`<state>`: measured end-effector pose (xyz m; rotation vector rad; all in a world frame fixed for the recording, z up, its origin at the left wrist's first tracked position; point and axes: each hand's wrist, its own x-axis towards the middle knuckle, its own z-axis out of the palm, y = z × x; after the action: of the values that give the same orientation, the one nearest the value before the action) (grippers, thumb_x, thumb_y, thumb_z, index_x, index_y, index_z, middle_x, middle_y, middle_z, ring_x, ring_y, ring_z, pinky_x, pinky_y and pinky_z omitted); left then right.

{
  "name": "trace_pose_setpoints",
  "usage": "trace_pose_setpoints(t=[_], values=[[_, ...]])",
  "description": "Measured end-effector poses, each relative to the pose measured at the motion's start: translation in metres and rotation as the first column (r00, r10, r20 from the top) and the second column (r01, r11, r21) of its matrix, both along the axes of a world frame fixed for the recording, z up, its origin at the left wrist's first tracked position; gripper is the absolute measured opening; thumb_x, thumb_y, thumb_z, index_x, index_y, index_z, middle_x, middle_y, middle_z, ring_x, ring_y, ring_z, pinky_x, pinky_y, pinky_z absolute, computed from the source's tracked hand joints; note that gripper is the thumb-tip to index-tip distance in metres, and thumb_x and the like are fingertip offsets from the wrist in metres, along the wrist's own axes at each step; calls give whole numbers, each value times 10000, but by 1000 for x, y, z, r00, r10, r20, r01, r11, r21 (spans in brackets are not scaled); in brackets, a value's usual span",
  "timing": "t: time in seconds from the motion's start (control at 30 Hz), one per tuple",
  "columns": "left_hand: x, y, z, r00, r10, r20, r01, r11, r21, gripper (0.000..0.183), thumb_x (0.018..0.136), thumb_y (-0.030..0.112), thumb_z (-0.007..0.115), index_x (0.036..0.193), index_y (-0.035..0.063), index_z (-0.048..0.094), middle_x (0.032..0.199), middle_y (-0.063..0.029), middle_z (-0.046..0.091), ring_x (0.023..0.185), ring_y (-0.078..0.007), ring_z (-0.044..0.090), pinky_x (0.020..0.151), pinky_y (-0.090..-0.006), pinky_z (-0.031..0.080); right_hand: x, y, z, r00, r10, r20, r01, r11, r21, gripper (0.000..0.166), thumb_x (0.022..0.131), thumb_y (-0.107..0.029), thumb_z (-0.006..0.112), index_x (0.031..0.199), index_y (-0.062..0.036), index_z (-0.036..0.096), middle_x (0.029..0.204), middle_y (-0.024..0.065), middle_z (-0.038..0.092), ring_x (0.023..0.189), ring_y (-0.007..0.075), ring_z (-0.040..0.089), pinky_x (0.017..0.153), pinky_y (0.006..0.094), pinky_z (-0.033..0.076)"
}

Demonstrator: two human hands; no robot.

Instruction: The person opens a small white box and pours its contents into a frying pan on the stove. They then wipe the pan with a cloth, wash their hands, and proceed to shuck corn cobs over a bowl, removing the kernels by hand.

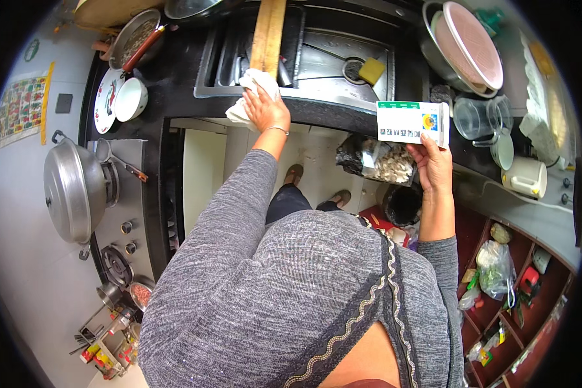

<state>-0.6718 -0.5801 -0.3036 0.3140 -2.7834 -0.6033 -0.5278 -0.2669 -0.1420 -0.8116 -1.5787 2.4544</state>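
Observation:
My left hand [267, 110] lies over a crumpled white cloth [239, 114], its fingers pressing the cloth at the near end of a wooden board [267, 39]. This board spans the left basin of the steel sink [337, 98]. My right hand [434, 165] grips a small white and green carton [403, 121] by its lower right corner, thumb on the front. The carton bears writing and a round blue and yellow emblem. It is held just in front of the sink's right end. A yellow sponge [372, 71] sits beside the drain in the right basin.
To the left are a frying pan [135, 41], a white bowl [131, 99] and a lidded metal pot [72, 189] on the stove. Basins with a pink colander [473, 46], clear plastic jugs [473, 119] and a cream mug [524, 177] stand right. A black bin [401, 206] is below.

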Motion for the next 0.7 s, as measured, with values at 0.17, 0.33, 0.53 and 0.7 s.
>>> trace_pose_setpoints(t=[0.17, 0.33, 0.53, 0.7], values=[[15, 50, 4, 999, 26, -19, -25, 998, 58, 639, 823, 241, 563, 1359, -2, 313, 1398, -303, 266, 1351, -395, 198, 1109, -461, 116, 32, 38, 5, 999, -50, 20, 50, 999, 22, 295, 833, -68, 633, 1104, -30, 521, 988, 86, 635, 855, 186, 643, 704, 326, 558], [23, 68, 2, 997, 49, -61, -45, 997, 61, 613, 804, 168, 564, 1346, 1, 330, 1365, -307, 318, 1320, -411, 258, 1103, -460, 152, 59, 65, 5, 993, -107, 45, 106, 994, 16, 293, 831, -60, 632, 1100, -24, 522, 1001, 93, 634, 870, 195, 642, 709, 328, 558], [29, 81, 0, 995, 67, -72, -59, 993, 103, 591, 802, 157, 576, 1334, 18, 360, 1364, -277, 343, 1315, -387, 276, 1099, -458, 171, 78, 88, -2, 989, -138, 48, 138, 990, 6, 309, 827, -56, 637, 1110, -20, 517, 1020, 99, 626, 877, 200, 638, 705, 330, 561], [25, 72, 7, 997, 74, -10, -72, 984, 160, 650, 776, 231, 643, 1343, 71, 369, 1380, -233, 350, 1316, -356, 285, 1090, -451, 196, 82, 97, -1, 992, -120, 38, 120, 993, -5, 320, 828, -59, 636, 1121, -16, 516, 1025, 103, 623, 878, 205, 637, 702, 330, 563]])
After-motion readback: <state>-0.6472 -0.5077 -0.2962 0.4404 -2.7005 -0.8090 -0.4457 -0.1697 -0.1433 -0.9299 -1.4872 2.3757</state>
